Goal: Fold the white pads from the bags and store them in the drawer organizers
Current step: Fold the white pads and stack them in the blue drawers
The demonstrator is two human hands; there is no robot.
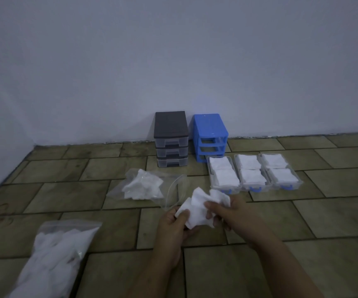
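A person is sitting on the tiled floor (281, 222) and is holding one white pad (199, 208) just below the middle of the frame. The left hand (174, 227) is pinching the pad's lower left corner with thumb and curled fingers. The right hand (227, 212) is gripping the pad's right side, fingers curled round it. The pad is up off the floor, between the two hands.

The pad is looking very light, soft and floppy, like thin cloth. It is crumpled now, with bumps and loose flaps, so it probably will not hold a shape by itself. It should not break or slip much. The best places to hold it are likely the corners or edges, so it can be pulled flat and then folded.

Because it is scrunched, its true long side is hard to tell. The bunch is stretching from lower left to upper right.

An open clear bag (150, 187) with more pads is lying left of the middle. A fuller bag (55, 250) is lying at the lower left. Three clear drawers (254, 175), pulled out and holding folded pads, are sitting in a row at the right of the middle. Behind them the blue organizer frame (210, 134) is standing empty, beside a dark organizer (171, 138) by the wall.
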